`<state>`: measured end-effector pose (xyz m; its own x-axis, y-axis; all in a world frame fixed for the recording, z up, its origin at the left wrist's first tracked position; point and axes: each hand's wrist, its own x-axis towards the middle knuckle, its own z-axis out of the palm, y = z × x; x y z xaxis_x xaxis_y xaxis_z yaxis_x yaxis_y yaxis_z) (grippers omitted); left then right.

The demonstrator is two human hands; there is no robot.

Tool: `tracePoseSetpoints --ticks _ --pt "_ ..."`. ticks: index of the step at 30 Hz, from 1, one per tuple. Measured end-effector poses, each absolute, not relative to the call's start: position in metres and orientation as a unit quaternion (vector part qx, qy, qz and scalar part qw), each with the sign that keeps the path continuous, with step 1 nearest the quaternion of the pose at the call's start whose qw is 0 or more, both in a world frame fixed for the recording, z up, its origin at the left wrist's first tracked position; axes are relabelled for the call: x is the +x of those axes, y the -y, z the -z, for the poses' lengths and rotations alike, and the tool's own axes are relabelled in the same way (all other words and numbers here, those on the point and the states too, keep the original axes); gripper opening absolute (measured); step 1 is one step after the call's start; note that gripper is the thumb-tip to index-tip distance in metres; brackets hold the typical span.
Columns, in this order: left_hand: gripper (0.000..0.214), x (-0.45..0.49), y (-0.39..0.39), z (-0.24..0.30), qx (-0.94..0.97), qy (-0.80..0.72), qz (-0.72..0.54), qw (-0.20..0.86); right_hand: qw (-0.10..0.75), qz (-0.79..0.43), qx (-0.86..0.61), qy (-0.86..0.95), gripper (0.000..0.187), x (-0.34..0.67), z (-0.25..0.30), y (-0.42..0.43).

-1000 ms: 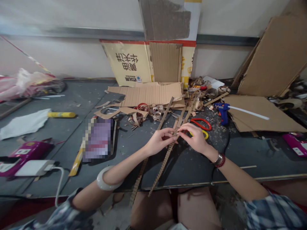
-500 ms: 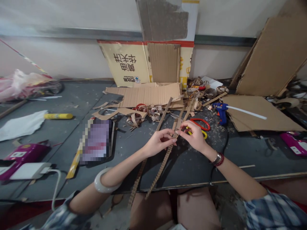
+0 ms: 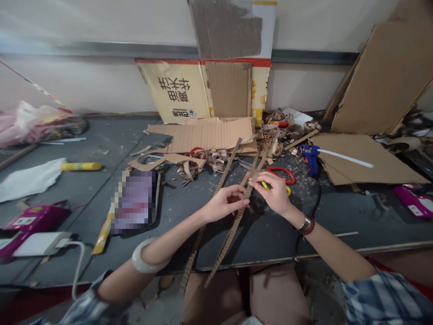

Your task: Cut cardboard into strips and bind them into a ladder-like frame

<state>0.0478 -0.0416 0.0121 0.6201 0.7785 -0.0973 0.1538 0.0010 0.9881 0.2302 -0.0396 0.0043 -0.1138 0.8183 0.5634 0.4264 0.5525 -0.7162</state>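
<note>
My left hand point(image 3: 227, 201) pinches a long corrugated cardboard strip point(image 3: 227, 241), its thumb and fingers closed around the strip's sides. Farther up the same strip, the fingertips of my right hand point(image 3: 270, 187) are closed on it. The strip's lower end hangs past the table's front edge. A second corrugated strip point(image 3: 230, 164) runs under my left wrist and also sticks out over the edge. Partly behind my right hand lie scissors with red and yellow handles point(image 3: 286, 174).
A blue glue gun point(image 3: 313, 160) with a white glue stick lies to the right by a flat cardboard sheet point(image 3: 365, 162). Cardboard scraps point(image 3: 209, 135) and curled strips cover the back. A yellow cutter point(image 3: 103, 237), a blurred-out device point(image 3: 135, 203) and a purple power strip point(image 3: 32, 221) are left.
My right fingers have shifted slightly up along the strip, and the two hands are a little farther apart. The left hand stays nearly in place on the strip.
</note>
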Motion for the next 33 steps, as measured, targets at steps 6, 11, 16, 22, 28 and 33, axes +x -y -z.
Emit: tracePoseSetpoints --ticks 6,11,16,22,28,33 --pt "0.036 0.0533 0.0406 -0.0137 0.649 -0.35 -0.261 0.623 0.495 -0.124 -0.382 0.771 0.011 0.2275 0.0027 0.0454" --pt "0.035 0.0526 0.0398 -0.0121 0.644 -0.327 -0.255 0.643 0.494 -0.115 -0.386 0.771 0.01 0.2281 0.0035 0.045" --pt "0.036 0.0502 0.0398 -0.0085 0.637 -0.316 -0.256 0.655 0.513 -0.13 -0.405 0.745 0.01 0.2279 -0.0014 0.0449" --pt "0.036 0.0501 0.0405 -0.0065 0.628 -0.319 -0.261 0.66 0.527 -0.186 -0.433 0.708 0.014 0.2271 -0.0033 0.0444" --pt "0.043 0.0495 0.0414 -0.0059 0.627 -0.318 -0.258 0.663 0.544 -0.235 -0.451 0.667 0.016 0.2279 -0.001 0.0408" --pt "0.04 0.0483 0.0397 -0.0046 0.63 -0.322 -0.272 0.653 0.542 -0.235 -0.432 0.682 0.011 0.2287 -0.0032 0.0398"
